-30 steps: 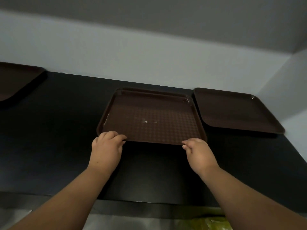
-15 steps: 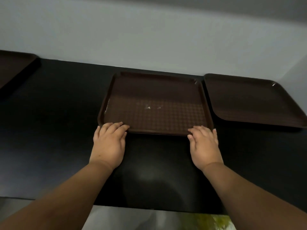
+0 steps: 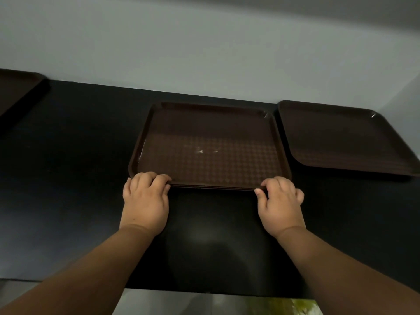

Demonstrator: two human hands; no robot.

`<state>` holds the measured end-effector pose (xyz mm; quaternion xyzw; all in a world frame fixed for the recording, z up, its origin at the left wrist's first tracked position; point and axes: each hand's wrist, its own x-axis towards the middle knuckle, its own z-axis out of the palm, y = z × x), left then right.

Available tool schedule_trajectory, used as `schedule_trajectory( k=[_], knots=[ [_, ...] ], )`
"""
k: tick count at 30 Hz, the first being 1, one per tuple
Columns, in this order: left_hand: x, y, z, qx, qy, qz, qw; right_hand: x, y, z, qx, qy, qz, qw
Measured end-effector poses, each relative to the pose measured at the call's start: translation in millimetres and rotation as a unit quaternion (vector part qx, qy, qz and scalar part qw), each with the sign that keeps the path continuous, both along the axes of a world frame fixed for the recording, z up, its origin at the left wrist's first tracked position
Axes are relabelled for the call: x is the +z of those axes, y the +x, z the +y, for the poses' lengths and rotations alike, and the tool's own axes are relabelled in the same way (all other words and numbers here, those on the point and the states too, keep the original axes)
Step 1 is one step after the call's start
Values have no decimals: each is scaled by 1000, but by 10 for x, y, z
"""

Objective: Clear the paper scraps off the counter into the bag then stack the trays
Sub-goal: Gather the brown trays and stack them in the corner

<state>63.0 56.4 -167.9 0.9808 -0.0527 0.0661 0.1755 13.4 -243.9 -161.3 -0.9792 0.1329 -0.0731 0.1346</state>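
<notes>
Left hand [image 3: 145,198] and right hand [image 3: 280,205], set apart, each curl their fingers over the near rim of the brown tray stack [image 3: 211,133], one at each near corner. The stack lies flat mid-counter [image 3: 86,155], near the wall. A second tray [image 3: 341,142] lies just beside it on the right; a third tray [image 3: 16,92] sits well apart at far left.

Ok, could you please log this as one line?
left hand: grips tray stack near edge | right hand: same edge | right tray: untouched
</notes>
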Motion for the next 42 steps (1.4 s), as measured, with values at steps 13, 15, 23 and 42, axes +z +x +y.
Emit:
schedule_trajectory(
  k=[13, 15, 23, 42],
  knots=[
    [34, 9, -42, 40, 30, 31, 998, 12, -17, -27, 3, 35, -18, 999],
    [53, -11, -62, 48, 38, 35, 997, 10, -62, -36, -29, 67, -32, 997],
    [152, -216, -403, -19, 105, -19, 994, 266, -167, -686, -193, 325, -59, 924],
    [93, -349, -3794, -102, -91, 155, 978, 206, -363, -2979, -317, 245, -43, 915]
  ],
)
